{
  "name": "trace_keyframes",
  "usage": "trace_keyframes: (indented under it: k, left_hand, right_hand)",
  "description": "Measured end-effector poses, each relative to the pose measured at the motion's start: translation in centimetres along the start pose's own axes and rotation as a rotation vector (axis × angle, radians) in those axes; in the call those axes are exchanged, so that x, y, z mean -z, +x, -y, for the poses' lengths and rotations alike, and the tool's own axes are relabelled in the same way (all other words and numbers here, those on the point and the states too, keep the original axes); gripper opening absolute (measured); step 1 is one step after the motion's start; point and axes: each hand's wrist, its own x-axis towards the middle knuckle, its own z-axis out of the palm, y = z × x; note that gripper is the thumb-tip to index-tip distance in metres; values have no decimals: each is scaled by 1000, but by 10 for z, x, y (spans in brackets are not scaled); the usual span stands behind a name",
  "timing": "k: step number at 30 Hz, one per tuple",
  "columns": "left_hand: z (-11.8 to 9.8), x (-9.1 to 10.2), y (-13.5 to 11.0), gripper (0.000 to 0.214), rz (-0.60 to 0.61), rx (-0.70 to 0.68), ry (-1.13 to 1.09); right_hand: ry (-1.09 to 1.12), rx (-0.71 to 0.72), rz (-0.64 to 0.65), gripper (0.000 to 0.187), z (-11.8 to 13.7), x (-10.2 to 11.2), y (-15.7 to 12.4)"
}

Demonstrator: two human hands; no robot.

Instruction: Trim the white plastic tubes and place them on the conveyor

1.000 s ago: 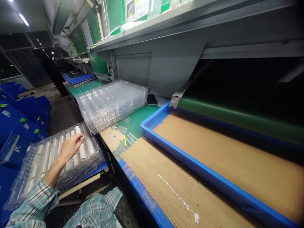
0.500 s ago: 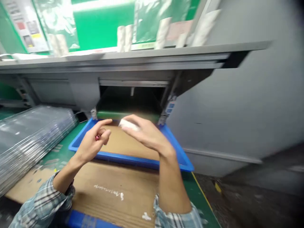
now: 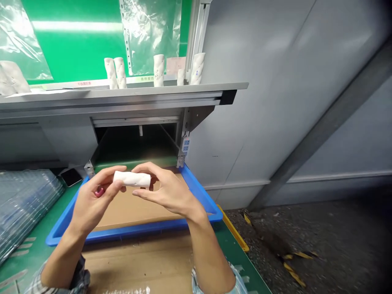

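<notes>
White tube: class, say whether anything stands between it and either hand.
Nothing visible does. The left hand holds one end of the white tube; the right hand is at the other, contact unclear.

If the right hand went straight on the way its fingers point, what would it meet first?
The white cylinder, whose near end the right hand curls around; just beyond, probably the left hand, though depth is unclear.

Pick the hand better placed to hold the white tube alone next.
Left, probably: the left hand laps its thumb over one end of the white tube, while the right hand has its thumb below, contact unclear.
</notes>
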Motion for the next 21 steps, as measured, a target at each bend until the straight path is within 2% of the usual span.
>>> trace_keyframes:
  k: [2, 6, 9, 17, 21]
  left_hand:
    - [-1, 8, -1, 46, -9, 9, -8]
    - [-1, 23, -2, 48, 100, 15, 20]
    - [-1, 30, -1, 46, 130, 0, 35]
    - [-7, 40, -4, 43, 155, 4, 63]
    - [-6, 41, -7, 42, 97, -41, 110]
  right_hand:
    - [0, -22, -16, 30, 4, 1, -1]
    - [8, -42, -22, 27, 8, -2, -2]
    - [33, -31, -14, 30, 7, -7, 1]
    - [25, 35, -12, 32, 11, -16, 5]
    - [82, -26, 19, 36, 17, -19, 3]
